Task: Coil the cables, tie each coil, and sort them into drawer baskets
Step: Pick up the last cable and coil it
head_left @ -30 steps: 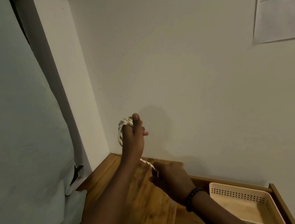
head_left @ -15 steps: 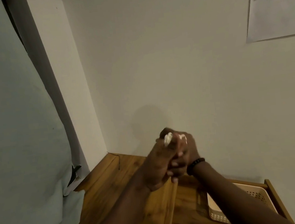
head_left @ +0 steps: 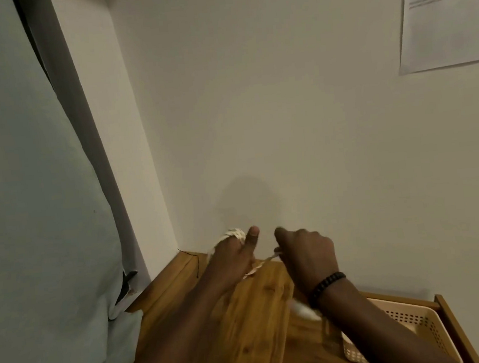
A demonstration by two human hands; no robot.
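The left hand (head_left: 233, 257) holds the white cable (head_left: 235, 235) wound around its fingers, thumb up, above the wooden surface (head_left: 253, 319). The right hand (head_left: 307, 255) pinches the free end. If this end slackens, the loops may slip off before reaching the basket (head_left: 412, 318).

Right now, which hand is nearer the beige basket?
Right. The right hand pinches the cable up-left of the beige basket, its forearm crossing the basket; the left hand, holding the coil, is farther left.
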